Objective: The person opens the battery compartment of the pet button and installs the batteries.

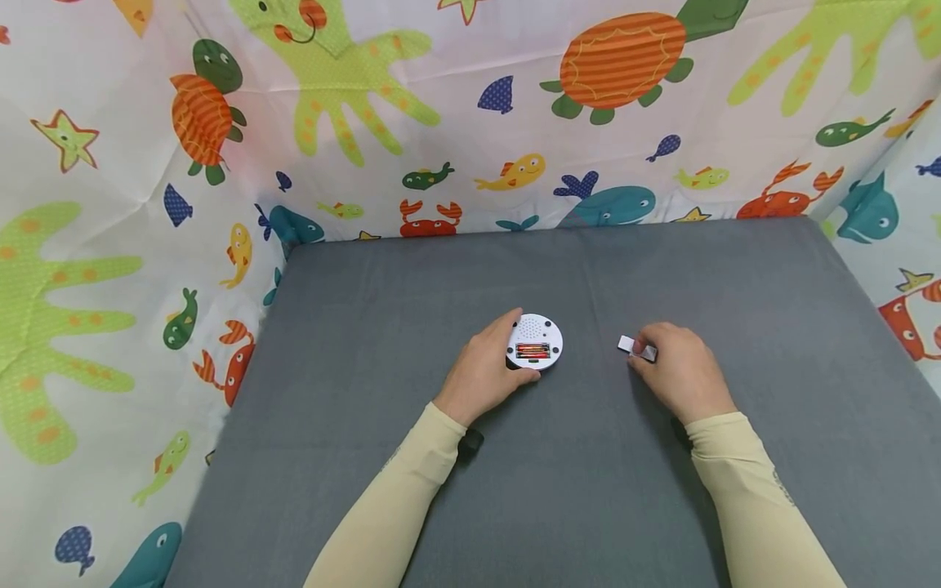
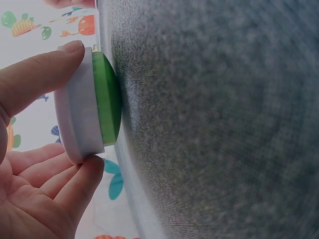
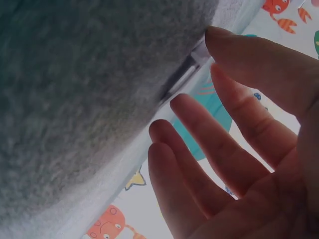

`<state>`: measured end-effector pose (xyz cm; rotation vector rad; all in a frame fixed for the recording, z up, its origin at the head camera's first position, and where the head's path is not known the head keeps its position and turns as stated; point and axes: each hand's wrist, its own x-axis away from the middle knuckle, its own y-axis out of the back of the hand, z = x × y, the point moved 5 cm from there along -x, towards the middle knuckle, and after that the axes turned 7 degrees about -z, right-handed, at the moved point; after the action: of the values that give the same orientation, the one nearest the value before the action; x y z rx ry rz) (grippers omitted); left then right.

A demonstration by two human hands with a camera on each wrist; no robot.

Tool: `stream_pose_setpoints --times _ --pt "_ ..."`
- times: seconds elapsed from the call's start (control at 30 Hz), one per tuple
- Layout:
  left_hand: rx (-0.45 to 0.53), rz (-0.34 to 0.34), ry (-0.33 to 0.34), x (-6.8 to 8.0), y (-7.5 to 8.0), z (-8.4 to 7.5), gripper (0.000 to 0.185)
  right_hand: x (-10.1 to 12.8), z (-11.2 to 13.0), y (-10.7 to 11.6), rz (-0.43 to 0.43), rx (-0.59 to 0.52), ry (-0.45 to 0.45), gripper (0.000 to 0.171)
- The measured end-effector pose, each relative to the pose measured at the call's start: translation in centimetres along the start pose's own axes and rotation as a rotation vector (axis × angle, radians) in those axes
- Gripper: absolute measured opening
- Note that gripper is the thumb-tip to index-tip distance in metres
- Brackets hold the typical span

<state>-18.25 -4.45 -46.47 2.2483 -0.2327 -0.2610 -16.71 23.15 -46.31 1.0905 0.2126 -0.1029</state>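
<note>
My left hand grips a round white push-button device by its edge, thumb on one side and fingers on the other. Its underside faces up, with a cluster of small speaker holes. Red and black batteries show in its uncovered compartment. In the left wrist view a green dome points down at the cloth. To the right, my right hand pinches a small white rectangular piece, partly hidden by the fingers and close over the cloth. In the right wrist view the piece looks thin and flat.
Grey cloth covers the table under both hands. A white curtain printed with sea animals hangs along the back and sides. Something small and black shows beside the left wrist.
</note>
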Motion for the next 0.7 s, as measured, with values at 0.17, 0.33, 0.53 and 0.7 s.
stream_pose_setpoints --times 0.17,0.33,0.53,0.7 --pt "-0.007 0.002 0.005 0.0 0.1 0.0 0.098 0.0 -0.1 -0.1 -0.006 0.014 -0.005 0.011" --pt "-0.005 0.004 0.005 0.1 0.2 0.0 0.097 0.0 0.0 -0.3 -0.021 0.022 -0.006 0.011" --pt "-0.008 0.010 0.011 0.1 0.1 0.1 0.096 0.0 1.9 -0.4 -0.013 0.001 0.028 0.007" --pt "-0.015 0.008 0.016 0.0 0.1 0.0 0.096 -0.1 4.5 -0.3 -0.019 -0.016 0.107 0.006"
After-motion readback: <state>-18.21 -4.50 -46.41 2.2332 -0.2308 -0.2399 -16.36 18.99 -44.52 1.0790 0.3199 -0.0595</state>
